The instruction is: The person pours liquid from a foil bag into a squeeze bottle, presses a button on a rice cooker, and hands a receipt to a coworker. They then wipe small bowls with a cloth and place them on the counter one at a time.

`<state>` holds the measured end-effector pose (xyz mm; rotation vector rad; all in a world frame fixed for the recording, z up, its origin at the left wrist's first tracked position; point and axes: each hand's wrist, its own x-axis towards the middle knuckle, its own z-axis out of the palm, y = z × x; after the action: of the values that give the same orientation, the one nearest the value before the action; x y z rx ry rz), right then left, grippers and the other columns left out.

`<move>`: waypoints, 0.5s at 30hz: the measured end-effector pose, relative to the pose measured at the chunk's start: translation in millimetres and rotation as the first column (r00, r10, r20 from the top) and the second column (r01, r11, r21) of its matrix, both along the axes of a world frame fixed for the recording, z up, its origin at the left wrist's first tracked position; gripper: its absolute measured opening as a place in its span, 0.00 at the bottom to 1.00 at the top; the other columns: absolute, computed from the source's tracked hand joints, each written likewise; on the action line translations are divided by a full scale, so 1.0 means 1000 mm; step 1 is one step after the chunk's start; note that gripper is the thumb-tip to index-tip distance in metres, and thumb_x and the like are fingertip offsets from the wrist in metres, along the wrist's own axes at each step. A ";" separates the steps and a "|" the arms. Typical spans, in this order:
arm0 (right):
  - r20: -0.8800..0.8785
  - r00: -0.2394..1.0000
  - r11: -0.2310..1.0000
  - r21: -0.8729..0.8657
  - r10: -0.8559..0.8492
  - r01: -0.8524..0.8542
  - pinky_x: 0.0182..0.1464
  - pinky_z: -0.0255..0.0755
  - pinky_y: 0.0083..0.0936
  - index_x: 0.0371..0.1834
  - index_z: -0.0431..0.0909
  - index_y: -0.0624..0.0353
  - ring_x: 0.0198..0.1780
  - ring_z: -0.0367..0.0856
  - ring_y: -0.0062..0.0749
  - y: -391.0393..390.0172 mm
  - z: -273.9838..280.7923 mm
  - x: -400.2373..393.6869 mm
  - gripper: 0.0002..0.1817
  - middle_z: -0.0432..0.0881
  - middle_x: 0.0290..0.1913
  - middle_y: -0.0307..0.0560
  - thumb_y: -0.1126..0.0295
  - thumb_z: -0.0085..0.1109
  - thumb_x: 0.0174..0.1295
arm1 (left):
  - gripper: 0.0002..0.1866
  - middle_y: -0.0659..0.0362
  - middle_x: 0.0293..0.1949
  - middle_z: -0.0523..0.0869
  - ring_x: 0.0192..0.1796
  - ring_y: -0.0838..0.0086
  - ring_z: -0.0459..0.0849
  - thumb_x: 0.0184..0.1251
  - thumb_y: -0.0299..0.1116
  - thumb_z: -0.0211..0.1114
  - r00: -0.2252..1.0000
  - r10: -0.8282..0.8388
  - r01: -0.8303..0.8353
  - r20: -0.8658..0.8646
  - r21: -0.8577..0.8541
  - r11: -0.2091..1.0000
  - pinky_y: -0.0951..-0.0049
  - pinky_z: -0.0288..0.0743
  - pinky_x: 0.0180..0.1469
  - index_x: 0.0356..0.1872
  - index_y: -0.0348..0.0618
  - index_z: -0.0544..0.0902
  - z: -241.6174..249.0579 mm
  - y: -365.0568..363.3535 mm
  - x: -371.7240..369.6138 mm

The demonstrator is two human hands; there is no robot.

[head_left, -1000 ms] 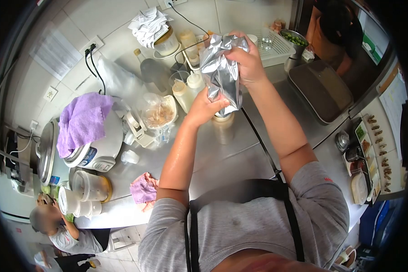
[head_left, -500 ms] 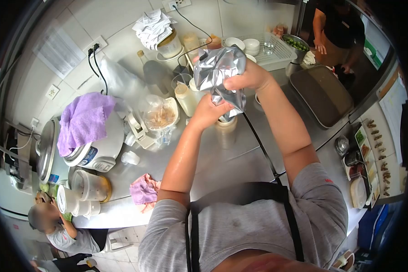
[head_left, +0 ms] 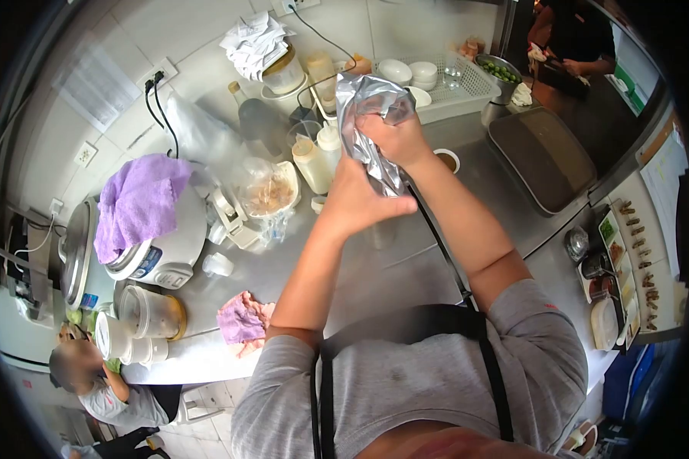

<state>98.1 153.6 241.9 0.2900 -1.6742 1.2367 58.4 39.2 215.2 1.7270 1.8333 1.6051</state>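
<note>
A shiny, crumpled silver foil pouch point(head_left: 371, 164) is up in front of me over the steel counter, between both hands. My right hand point(head_left: 396, 138) is closed on its upper part, the fingers pressed into the foil. My left hand point(head_left: 360, 200) is wrapped around its lower part from the left, with the thumb reaching across to the right. The pouch's lower end and whatever lies under it are hidden by my left hand. Just left of the pouch stand pale squeeze bottles point(head_left: 311, 164). Close to my right wrist is a small white bowl point(head_left: 446, 160) of brown contents.
A purple towel point(head_left: 142, 203) lies over a white rice cooker point(head_left: 164, 264) at left. Nearby are a bag-lined bowl point(head_left: 272, 191), plastic tubs point(head_left: 149, 314) and a cloth point(head_left: 243, 321). A dark tray point(head_left: 542, 161) and dish rack point(head_left: 467, 96) are at right. Two co-workers are nearby.
My left hand has turned and now lies flatter along the pouch's lower part, thumb outward. My right hand has shifted slightly left, squeezing the foil, which looks narrower. The jar beneath is now covered.
</note>
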 end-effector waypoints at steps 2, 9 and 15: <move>0.053 0.997 0.998 0.054 -0.047 0.044 0.30 0.66 0.18 0.26 0.71 0.62 0.28 0.71 0.17 0.002 -0.004 0.001 0.02 0.75 0.26 0.35 0.78 0.51 0.48 | 0.35 0.48 0.43 0.75 0.43 0.57 0.75 0.32 0.39 0.70 0.993 0.111 -0.118 -0.042 -0.254 0.960 0.65 0.68 0.44 0.47 0.39 0.67 0.008 0.004 0.005; 0.118 0.945 0.931 -0.249 0.304 -0.268 0.37 0.68 0.18 0.34 0.73 0.62 0.33 0.73 0.21 -0.003 -0.003 0.003 0.12 0.76 0.30 0.38 0.75 0.56 0.44 | 0.14 0.59 0.27 0.80 0.27 0.78 0.78 0.42 0.30 0.63 0.951 0.207 -0.177 0.229 -0.147 0.973 0.77 0.71 0.29 0.33 0.34 0.76 -0.013 0.018 -0.006; -0.027 0.908 0.888 -0.201 0.417 -0.414 0.50 0.64 0.24 0.55 0.58 0.58 0.47 0.70 0.25 -0.003 0.002 0.008 0.39 0.72 0.46 0.40 0.71 0.65 0.35 | 0.10 0.60 0.24 0.80 0.24 0.79 0.77 0.46 0.27 0.59 0.956 0.145 -0.110 0.255 -0.144 0.983 0.78 0.69 0.25 0.32 0.36 0.76 -0.014 0.020 -0.016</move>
<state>106.3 150.2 243.9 0.5349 -1.5280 1.7205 42.5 59.2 201.6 1.2945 1.9003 1.6323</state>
